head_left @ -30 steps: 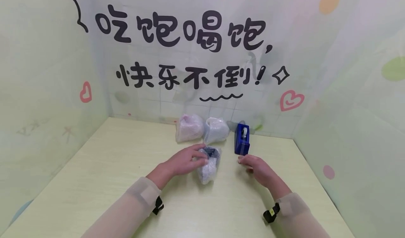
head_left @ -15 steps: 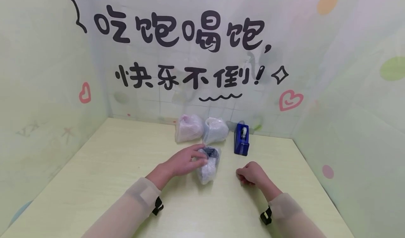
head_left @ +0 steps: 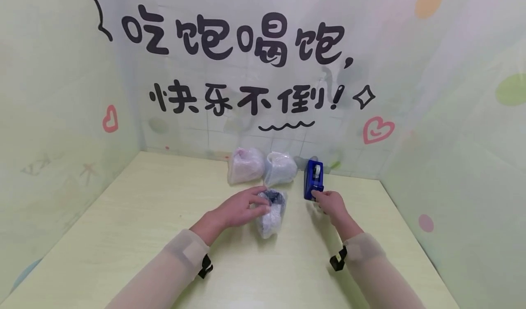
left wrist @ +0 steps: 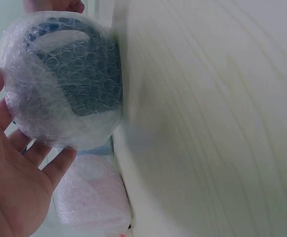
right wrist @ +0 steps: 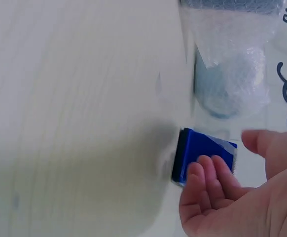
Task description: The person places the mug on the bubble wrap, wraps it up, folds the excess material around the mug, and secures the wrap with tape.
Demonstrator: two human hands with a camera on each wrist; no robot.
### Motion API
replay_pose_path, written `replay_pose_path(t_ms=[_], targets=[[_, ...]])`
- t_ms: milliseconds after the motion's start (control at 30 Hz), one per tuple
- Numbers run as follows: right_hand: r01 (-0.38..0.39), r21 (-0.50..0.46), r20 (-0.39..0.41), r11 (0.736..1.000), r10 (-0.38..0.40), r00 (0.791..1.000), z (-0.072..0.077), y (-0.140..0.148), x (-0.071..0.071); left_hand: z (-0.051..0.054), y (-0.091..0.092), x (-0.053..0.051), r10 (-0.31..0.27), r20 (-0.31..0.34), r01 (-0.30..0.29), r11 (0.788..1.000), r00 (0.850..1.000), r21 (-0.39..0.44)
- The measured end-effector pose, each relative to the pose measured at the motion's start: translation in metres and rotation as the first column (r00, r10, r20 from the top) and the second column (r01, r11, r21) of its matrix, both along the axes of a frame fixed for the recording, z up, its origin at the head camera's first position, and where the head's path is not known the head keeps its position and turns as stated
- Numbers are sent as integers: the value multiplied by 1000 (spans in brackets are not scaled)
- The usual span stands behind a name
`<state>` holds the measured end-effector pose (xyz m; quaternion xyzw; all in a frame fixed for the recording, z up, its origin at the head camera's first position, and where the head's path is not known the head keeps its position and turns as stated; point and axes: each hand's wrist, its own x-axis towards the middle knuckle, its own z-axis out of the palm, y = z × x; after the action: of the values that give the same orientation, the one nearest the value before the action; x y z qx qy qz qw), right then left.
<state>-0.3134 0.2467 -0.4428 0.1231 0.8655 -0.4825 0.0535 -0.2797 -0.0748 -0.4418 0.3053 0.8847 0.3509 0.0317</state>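
Observation:
A bundle in bubble wrap (head_left: 270, 220), dark blue inside, sits on the table under my left hand (head_left: 234, 208). The left wrist view shows the fingers and thumb curved around the edge of the bubble-wrapped bundle (left wrist: 64, 79). My right hand (head_left: 332, 204) is at the front end of a blue tape dispenser (head_left: 313, 179). In the right wrist view, the fingers lie in front of the tape dispenser (right wrist: 202, 145), partly hiding it, while the thumb (right wrist: 257, 142) stands apart from them. I cannot see tape held between them.
Behind the held bundle stand two more bubble-wrapped bundles, one pinkish (head_left: 246, 167) and one pale blue (head_left: 281, 168), close to the printed back wall (head_left: 230, 135). Side walls flank the pale wooden table (head_left: 156, 208).
My right hand drew back from the dispenser toward me with fingers curled, then moved forward again to the dispenser's front end. The left hand and its bundle have stayed put.

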Motion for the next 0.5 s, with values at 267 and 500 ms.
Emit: replay_pose_path(t_ms=[267, 500], targets=[[187, -311, 59, 932, -177, 982, -12, -10, -16, 2, -2, 2, -8, -4, 8, 1000, 1000, 5], [216, -335, 108, 917, -190, 976, -17, -7, -24, 1, -2, 3, -6, -6, 6, 1000, 1000, 5]])
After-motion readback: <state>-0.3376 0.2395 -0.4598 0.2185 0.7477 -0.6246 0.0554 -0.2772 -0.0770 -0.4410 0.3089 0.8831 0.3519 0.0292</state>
